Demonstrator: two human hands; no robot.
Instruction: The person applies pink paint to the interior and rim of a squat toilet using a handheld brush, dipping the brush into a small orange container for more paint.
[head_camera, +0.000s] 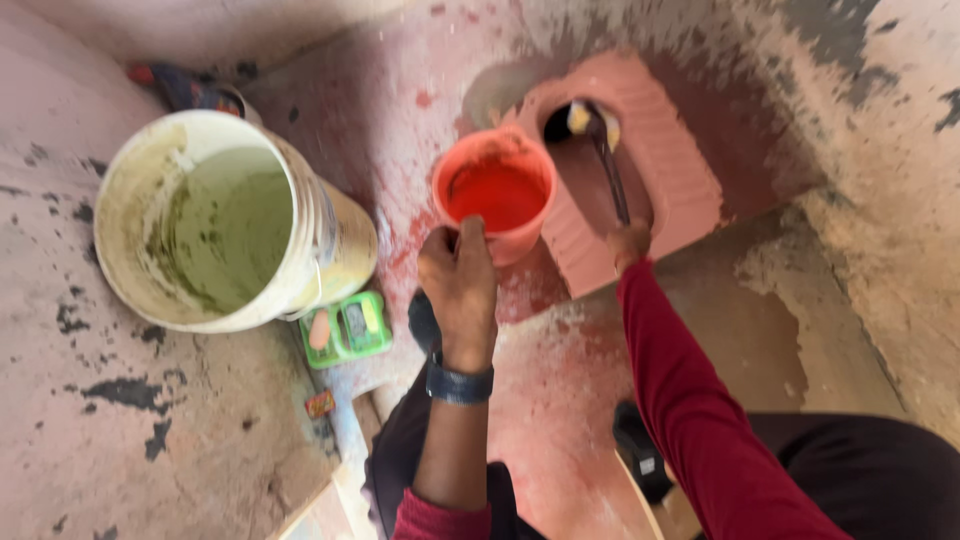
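A stained pinkish floor (150, 440) carries a white bucket (215, 225) at left and a green brush (347, 328) beside it.

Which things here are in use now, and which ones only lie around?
In use: red mug in left hand; brush in right hand; squat pan.
Lying about: white bucket, green soap tray, small red wrapper.

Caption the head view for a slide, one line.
Left hand grips a red mug of red liquid while the right hand works a brush in the floor pan, beside a white bucket.
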